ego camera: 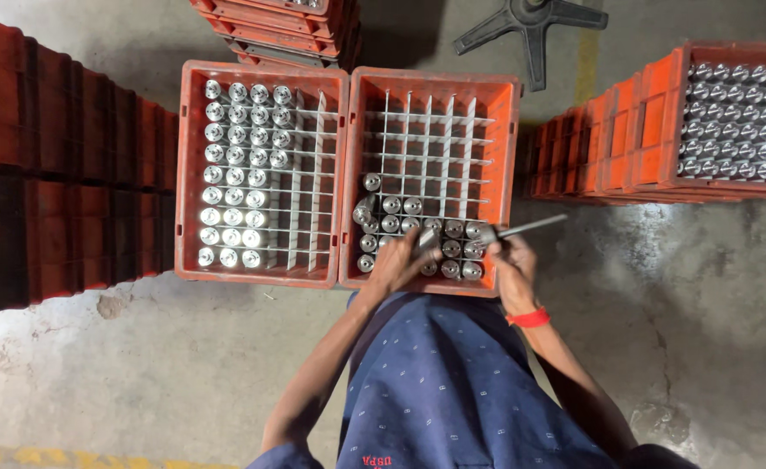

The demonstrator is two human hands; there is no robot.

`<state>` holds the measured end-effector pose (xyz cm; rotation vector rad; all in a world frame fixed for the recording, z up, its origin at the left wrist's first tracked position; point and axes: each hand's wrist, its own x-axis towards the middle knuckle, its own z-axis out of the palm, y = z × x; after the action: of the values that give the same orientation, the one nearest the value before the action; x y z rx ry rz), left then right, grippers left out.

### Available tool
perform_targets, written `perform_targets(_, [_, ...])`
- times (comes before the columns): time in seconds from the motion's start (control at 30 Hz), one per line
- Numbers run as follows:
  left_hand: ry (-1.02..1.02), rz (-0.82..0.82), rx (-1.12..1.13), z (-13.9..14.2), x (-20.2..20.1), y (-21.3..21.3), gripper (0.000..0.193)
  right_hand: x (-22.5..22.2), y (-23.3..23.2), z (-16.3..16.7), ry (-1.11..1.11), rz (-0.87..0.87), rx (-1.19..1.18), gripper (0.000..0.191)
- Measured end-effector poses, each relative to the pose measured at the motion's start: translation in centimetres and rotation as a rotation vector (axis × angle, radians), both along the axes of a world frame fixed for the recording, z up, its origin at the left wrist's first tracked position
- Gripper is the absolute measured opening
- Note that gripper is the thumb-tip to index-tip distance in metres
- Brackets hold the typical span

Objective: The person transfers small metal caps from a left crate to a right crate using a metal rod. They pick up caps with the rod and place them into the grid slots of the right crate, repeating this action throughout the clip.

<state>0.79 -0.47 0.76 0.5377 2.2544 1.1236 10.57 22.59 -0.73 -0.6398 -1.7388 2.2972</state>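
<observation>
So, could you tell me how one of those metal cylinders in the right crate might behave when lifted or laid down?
A metal cylinder looks solid and shiny, so probably heavy for its size and a bit slippery. Being round, it would likely roll if laid flat; one already lies tilted. Upright in the right crate, the white dividers should keep it from tipping.

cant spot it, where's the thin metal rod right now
In the head view, the thin metal rod is in the right hand, slanting out over the right orange crate's near right corner.
</observation>
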Motion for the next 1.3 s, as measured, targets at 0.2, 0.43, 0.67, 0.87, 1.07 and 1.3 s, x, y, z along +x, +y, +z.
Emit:
perform_targets(0.2, [0.66, -0.166, -0.143, -5.1, -3.6, 3.2, 0.063, 1.0, 1.9, 0.2, -0.022, -0.106, -0.076, 0.033])
perform_targets(0.43, [0.633, 0.152, 0.117, -5.0, -4.6, -1.9, 0.041, 3.1, -0.3, -1.2, -0.069, -0.117, -0.029, 0.037])
perform_targets(0.67, [0.802, 0.545, -0.486, -4.1, -15.9, -14.4, 0.038, 5.4, -1.8, -1.2, -0.072, -0.106, -0.042, 0.034])
perform_targets(0.87, [0.674, 0.426, -0.366, -3.4, -17.6, -15.6, 0.051, 4.9, -3.1, -1.6, -0.079, -0.081, -0.025, 0.039])
perform_targets(1.07, [0.313, 0.714, 0.36, -1.1, -13.7, -17.8, 0.05, 5.1, -3.5, -0.7, -0.134, -0.077, 0.007, 0.043])
perform_targets(1.3, [-0.228, 0.775, 0.461, -1.5, -5.3, -7.4, 0.029, 0.5, -6.2, 2.3, -0.119, 0.097, 0.002, 0.05])
